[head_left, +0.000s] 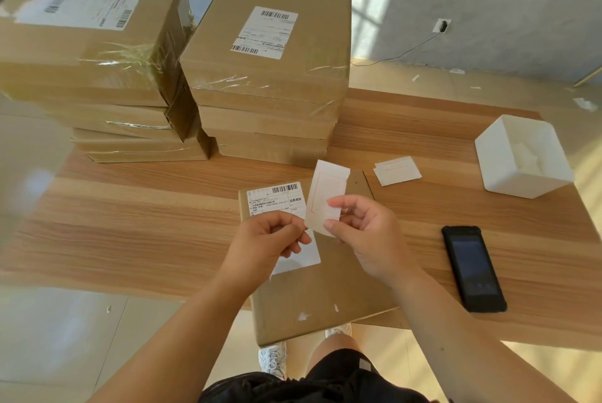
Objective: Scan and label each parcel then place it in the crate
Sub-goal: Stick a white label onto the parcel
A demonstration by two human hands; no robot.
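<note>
Both hands held a blank label upright above the parcel. The right hand had its fingers closed in a pinch on the label's right edge, and the left hand pinched its lower corner. The label's long axis ran from 12 to 6 o'clock.

The parcel lay flat on the counter directly beneath, lengthwise from 12 to 6. Its printed shipping label sat at 11 o'clock. Bare cardboard lay at 5 o'clock from the fingers, nearer the right hand, and was judged the likely place for sticking.
</note>
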